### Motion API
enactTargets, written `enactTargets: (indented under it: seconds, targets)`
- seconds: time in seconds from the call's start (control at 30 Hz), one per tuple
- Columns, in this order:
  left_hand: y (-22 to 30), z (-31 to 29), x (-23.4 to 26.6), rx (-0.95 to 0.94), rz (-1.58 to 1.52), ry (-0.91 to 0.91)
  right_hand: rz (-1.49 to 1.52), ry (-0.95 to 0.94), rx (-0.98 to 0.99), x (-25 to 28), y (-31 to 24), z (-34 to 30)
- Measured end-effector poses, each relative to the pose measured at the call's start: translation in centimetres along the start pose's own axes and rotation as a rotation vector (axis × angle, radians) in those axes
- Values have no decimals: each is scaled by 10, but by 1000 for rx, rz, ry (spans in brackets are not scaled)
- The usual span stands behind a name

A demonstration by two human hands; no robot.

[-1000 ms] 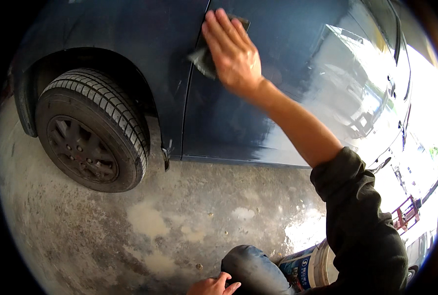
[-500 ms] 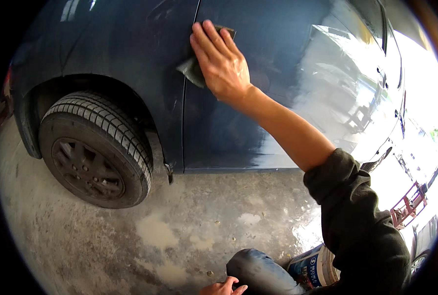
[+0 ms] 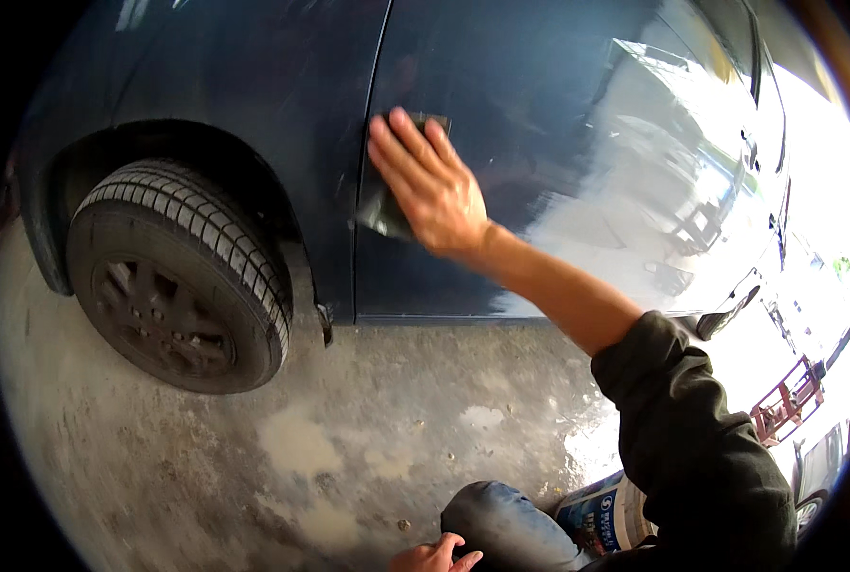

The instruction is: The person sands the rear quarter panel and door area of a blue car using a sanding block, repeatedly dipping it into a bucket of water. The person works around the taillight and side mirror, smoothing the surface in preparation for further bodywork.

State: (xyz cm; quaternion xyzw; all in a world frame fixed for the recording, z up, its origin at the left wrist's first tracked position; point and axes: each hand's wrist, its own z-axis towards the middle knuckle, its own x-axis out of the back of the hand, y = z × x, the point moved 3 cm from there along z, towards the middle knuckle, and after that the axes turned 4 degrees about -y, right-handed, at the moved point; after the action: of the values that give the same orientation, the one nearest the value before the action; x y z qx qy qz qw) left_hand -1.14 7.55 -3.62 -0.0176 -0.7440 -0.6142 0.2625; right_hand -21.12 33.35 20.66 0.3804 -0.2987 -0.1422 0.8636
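Right, so the right hand (image 3: 430, 191) lies flat over a dark sheet (image 3: 385, 215) on the door (image 3: 530, 162), fingers straight with only narrow gaps. One corner pokes out beside the seam (image 3: 355, 262); another edge shows by the fingertips. That flat spread probably evens the pressure, pinning the sheet rather than gripping it. Down low, the left hand (image 3: 436, 556) sits by the knee (image 3: 499, 520), perhaps for balance; the frame's edge cuts it off, so I can't tell whether its fingers hold anything. Just right of the knee sits a bucket (image 3: 601, 515), seemingly within easy reach.
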Motion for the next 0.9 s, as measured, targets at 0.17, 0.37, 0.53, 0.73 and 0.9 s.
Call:
enactTargets:
  seconds: [0.17, 0.37, 0.53, 0.73, 0.9]
  targets:
    - [8, -2, -5, -63, 52, 98, -127, -169, 389, -26, 2, -42]
    - [10, -3, -5, -13, 62, 67, -201, -3, 158, 8, 37, 24]
    - [15, 0, -6, -70, 71, 59, -28, -195, 395, -36, -23, -63]
    - [11, -3, -3, -39, 135, 59, 1, -355, 607, -18, 22, -45]
    - [8, -4, -3, -44, 131, 102, 14, -518, 834, -31, -10, -41]
